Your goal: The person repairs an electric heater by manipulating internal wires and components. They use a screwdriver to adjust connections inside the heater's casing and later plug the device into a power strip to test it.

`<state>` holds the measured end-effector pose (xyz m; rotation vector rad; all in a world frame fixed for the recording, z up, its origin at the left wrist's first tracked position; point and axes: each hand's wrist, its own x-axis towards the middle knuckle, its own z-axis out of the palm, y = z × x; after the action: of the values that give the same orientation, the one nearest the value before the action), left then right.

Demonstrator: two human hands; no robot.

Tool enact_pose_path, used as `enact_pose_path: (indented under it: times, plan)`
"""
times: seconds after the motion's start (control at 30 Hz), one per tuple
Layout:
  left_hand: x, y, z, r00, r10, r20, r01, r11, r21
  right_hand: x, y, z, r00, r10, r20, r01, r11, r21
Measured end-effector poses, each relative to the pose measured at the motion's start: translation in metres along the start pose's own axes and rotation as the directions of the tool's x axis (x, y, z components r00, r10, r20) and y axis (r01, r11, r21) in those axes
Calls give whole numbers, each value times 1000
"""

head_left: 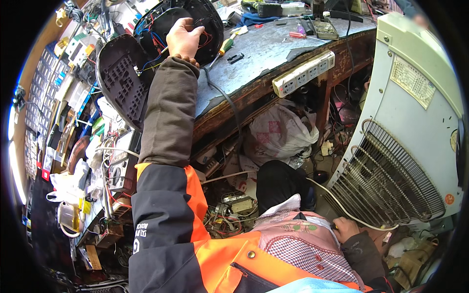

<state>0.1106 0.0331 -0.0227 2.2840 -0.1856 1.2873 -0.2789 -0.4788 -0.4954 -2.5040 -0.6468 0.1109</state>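
**Left hand (pixel 184 41) at an open, rounded black plastic case (pixel 211 29)**

The case is at the left end of the worn, blue-gray table (pixel 264 51). Thin red and blue wires (pixel 157 39) are inside it. Just beside it is a long black plastic shell (pixel 118 73) with many little slots. The left hand is over the case, fingers bent; I cannot tell if it grips anything. The right hand (pixel 347 228) is low, by the pink apron (pixel 288 232); I cannot tell what it holds. Under the table, a white plastic bag (pixel 281 134) hides what is in it.
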Motion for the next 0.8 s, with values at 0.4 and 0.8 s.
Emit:
enact_pose_path:
  times: [0.4, 0.8]
  plan:
    - [5, 8, -19, 910, 61, 410, 91, 936, -341, 1, 5, 2, 1000, 5, 4, -5, 1000, -3]
    - [7, 3, -42, 783, -44, 621, 196, 964, -180, 3, 4, -2, 1000, -15, 6, 15, 1000, 3]
